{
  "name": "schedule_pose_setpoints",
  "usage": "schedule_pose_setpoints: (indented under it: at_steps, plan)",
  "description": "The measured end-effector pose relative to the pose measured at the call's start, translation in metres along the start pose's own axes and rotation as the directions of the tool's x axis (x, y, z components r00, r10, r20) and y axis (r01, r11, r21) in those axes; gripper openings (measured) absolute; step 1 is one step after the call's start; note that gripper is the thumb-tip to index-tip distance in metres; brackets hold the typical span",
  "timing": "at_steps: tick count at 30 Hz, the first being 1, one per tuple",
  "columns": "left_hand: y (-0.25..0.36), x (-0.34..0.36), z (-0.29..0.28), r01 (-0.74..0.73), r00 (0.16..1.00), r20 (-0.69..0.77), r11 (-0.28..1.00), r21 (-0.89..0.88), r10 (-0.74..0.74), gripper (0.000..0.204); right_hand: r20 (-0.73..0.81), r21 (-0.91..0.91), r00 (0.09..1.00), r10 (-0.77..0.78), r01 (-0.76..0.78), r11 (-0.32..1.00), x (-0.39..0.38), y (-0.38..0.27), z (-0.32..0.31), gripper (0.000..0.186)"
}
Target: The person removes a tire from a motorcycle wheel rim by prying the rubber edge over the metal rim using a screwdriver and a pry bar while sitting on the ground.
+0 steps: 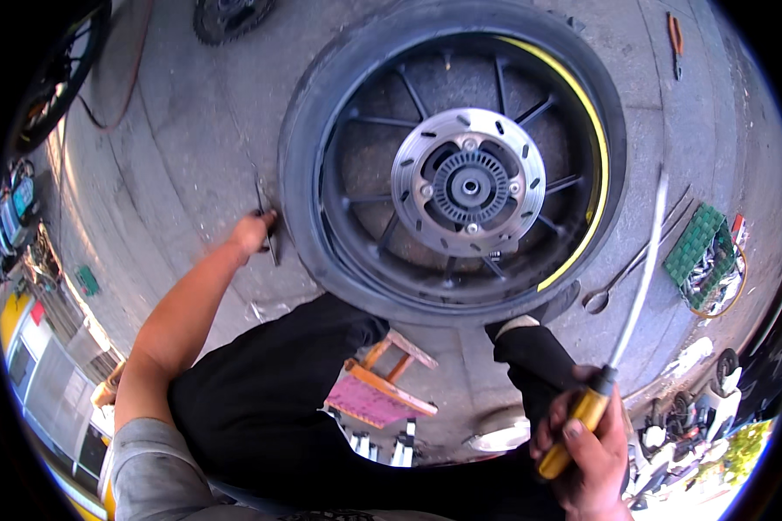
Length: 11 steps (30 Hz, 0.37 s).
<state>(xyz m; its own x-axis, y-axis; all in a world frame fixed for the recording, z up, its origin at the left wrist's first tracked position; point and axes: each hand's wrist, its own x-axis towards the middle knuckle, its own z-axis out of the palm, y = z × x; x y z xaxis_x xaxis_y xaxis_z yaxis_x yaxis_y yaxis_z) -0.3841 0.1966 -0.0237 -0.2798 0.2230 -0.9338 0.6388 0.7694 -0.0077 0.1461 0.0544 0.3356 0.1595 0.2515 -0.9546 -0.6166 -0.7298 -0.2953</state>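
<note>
A motorcycle wheel (321, 78) with its black tyre lies flat before me. It has black spokes, a yellow stripe along the rim and a silver brake disc (408, 187) on the hub. Beside the tyre's left edge, my left hand (252, 233) is closed round a thin dark metal bar (275, 252) close to the floor; its exact kind is unclear. At the lower right, my right hand (595, 451) grips the yellow handle of a long screwdriver (636, 317). The pale shaft points up and away, beyond the tyre's right side.
Right of the wheel are a long spoon-shaped tool (596, 301) and a green basket (699, 234) with metal pieces. Orange-handled pliers (676, 45) lie at far right. A toothed sprocket (231, 19) lies at far left. A small wooden stool (384, 392) stands between my legs.
</note>
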Motion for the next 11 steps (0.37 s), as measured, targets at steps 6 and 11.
schedule_pose_setpoints:
  at_steps: [6,11]
  plan:
    - [0.041,0.006,-0.007,0.006,0.993,0.102,0.902,0.431,-0.055,0.052,0.110,0.193,0.983,-0.149,0.126,0.973,-0.052,0.026,-0.012,0.047]
    - [0.106,0.012,-0.033,-0.342,0.936,0.205,0.592,0.730,0.287,0.055,-0.005,0.244,0.946,-0.325,0.316,0.917,-0.085,0.073,-0.001,0.073]
